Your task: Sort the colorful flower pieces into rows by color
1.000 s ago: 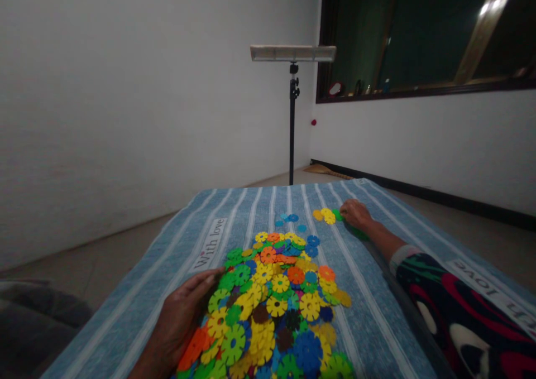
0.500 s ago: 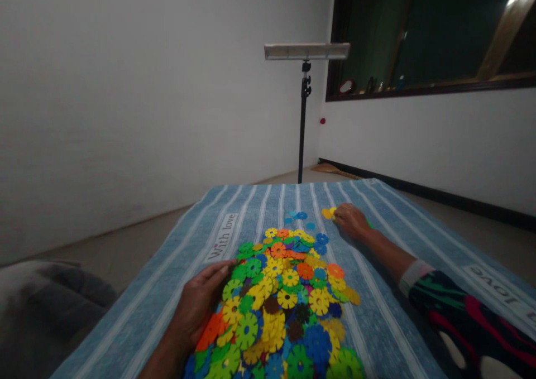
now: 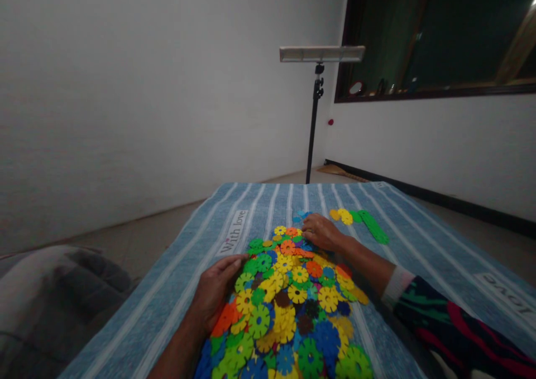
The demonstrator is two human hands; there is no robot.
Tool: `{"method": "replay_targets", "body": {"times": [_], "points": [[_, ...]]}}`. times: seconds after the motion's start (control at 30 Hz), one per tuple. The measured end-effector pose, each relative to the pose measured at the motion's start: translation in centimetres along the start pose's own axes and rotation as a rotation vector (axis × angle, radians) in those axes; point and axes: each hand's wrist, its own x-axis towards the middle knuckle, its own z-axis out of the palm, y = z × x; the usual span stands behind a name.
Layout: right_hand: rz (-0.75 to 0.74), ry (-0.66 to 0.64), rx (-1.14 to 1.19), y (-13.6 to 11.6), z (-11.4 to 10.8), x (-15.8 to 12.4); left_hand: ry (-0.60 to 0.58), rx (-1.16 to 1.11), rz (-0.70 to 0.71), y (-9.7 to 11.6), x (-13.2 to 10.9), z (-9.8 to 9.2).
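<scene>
A heap of notched plastic snowflake discs (image 3: 297, 294) in yellow, green, orange, blue and brown spreads across the striped cloth. Along the heap's left edge lies my left hand (image 3: 221, 283), fingers stretched forward and touching the discs. My right hand (image 3: 323, 232) is at the far end of the heap, fingers bent down and drawn together; whatever they hold is hidden. Just beyond it sit a few light blue discs (image 3: 298, 217), partly covered by the hand. To its right are yellow discs (image 3: 345, 216) and a row of green discs (image 3: 374, 227).
A blue and white striped cloth (image 3: 268, 206) covers the table. Behind it stands a black stand with a flat light panel (image 3: 321, 54). Grey fabric (image 3: 62, 301) is bunched at the lower left. A dark window (image 3: 444, 38) is at the upper right.
My right hand has moved left from the yellow discs to the heap's far end, uncovering the green row. My left hand stays by the heap. The view has shifted slightly left.
</scene>
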Motion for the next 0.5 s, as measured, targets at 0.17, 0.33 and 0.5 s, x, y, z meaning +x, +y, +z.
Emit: {"method": "replay_targets", "body": {"times": [0.17, 0.33, 0.5], "points": [[0.087, -0.061, -0.03, -1.9, 0.7, 1.0, -0.033, -0.006, 0.0, -0.1, -0.1, -0.1], [0.183, -0.09, -0.002, -2.5, 1.3, 1.4, -0.041, 0.0, 0.019, -0.2, -0.1, -0.2], [0.243, -0.069, 0.098, -1.8, 1.6, 1.4, -0.043, -0.01, 0.014, -0.4, 0.2, -0.3]]}}
